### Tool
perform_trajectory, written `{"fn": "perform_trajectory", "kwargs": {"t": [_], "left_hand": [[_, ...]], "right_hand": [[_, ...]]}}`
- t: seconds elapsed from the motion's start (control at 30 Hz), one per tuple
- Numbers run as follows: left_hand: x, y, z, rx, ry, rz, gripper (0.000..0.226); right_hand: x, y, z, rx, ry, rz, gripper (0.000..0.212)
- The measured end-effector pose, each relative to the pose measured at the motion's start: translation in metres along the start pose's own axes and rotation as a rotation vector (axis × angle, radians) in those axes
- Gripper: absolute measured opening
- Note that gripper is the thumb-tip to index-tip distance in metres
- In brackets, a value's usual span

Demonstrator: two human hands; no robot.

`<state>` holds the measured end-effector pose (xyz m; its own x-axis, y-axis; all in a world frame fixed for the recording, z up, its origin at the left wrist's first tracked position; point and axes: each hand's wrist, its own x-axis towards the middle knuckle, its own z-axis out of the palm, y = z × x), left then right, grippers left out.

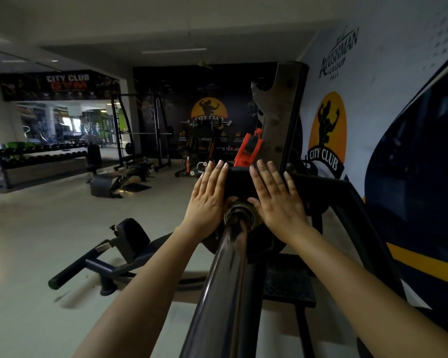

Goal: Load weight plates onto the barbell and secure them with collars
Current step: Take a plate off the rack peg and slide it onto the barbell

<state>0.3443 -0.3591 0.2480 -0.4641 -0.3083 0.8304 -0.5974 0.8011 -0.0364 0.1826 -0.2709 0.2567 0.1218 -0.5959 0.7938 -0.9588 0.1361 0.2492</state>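
Both palms flat, fingers straight, gripping nothing: my left hand (210, 195) and right hand (277, 197) press the black weight plate (239, 180) at frame centre, either side of the barbell (228, 280). Rack upright (279, 112) just behind.

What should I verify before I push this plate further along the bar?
1. Plate is on the barbell sleeve: ok.
2. Left hand lies flat on the plate: ok.
3. Right hand lies flat on the plate: ok.
4. Plate is pushed fully home: cannot tell.
5. Collar on the sleeve outside the plate: not ok, none visible.
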Motion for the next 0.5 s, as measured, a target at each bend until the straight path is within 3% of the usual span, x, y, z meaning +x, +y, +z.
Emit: {"fn": "perform_trajectory", "kwargs": {"t": [0.23, 0.5], "left_hand": [[0.017, -0.012, 0.031, -0.018, 0.045, -0.027, 0.063], [0.005, -0.001, -0.006, 0.01, 0.008, 0.054, 0.063]], "right_hand": [[0.017, 0.017, 0.036, 0.023, 0.036, -0.045, 0.061], [0.008, 0.0, 0.001, 0.05, 0.054, -0.032, 0.061]]}}
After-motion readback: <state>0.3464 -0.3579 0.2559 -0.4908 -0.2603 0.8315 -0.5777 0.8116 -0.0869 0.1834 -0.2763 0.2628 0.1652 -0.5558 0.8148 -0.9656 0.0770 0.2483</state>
